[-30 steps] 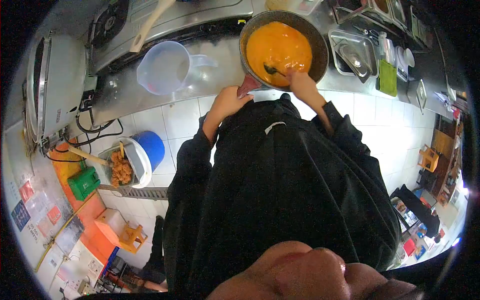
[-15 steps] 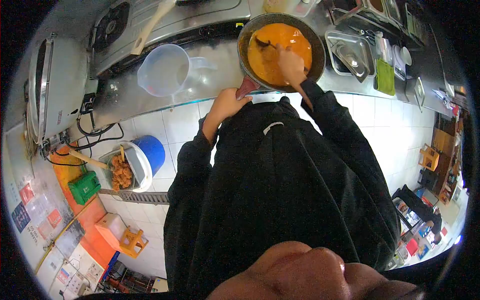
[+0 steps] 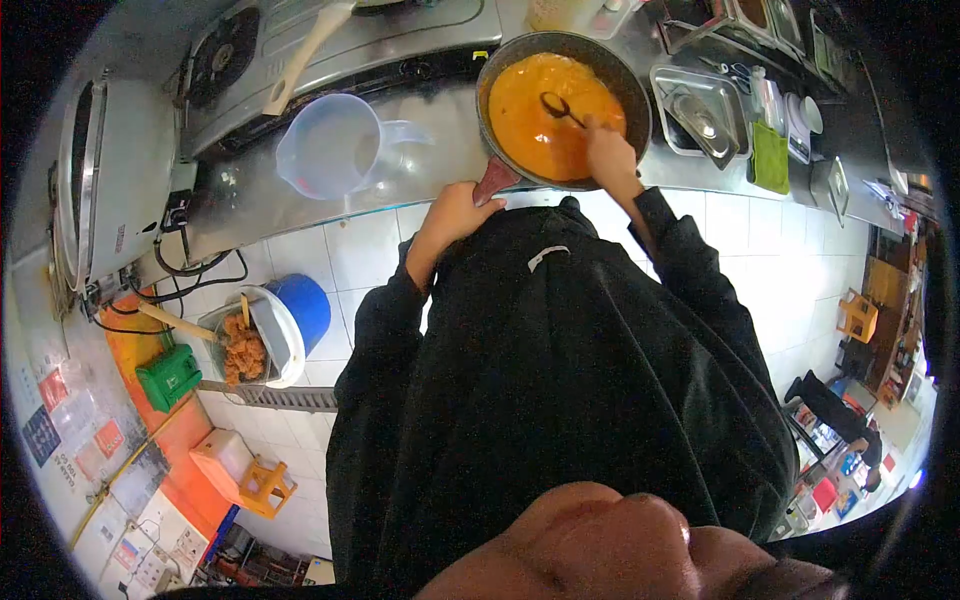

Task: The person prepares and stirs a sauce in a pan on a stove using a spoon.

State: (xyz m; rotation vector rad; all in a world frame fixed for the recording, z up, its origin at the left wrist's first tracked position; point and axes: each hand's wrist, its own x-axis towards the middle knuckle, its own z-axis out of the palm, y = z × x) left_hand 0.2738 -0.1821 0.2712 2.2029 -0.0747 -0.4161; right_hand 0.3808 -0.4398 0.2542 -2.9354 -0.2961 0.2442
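A dark speckled frying pan (image 3: 636,100) sits on the steel counter, filled with orange sauce (image 3: 530,100). My left hand (image 3: 458,212) is wrapped round the pan's reddish handle (image 3: 495,180), at the counter's front edge. Over the right side of the pan, my right hand (image 3: 612,155) grips a dark spoon (image 3: 556,105). The spoon's round head shows at the sauce's surface, pointing up and left from my fingers. To the left of the pan stands a clear plastic measuring jug (image 3: 330,145), its handle towards the pan.
Right of the pan are a steel tray (image 3: 735,80) and a green cloth (image 3: 770,160). A gas stove (image 3: 340,50) lies behind the jug, with a wooden handle (image 3: 305,60) over its edge. Below left, a container of brown fried food (image 3: 243,352) rests by a blue bucket (image 3: 305,305).
My right hand has moved right and slightly towards me, and the spoon has swung right through the sauce. My left hand stays on the handle.
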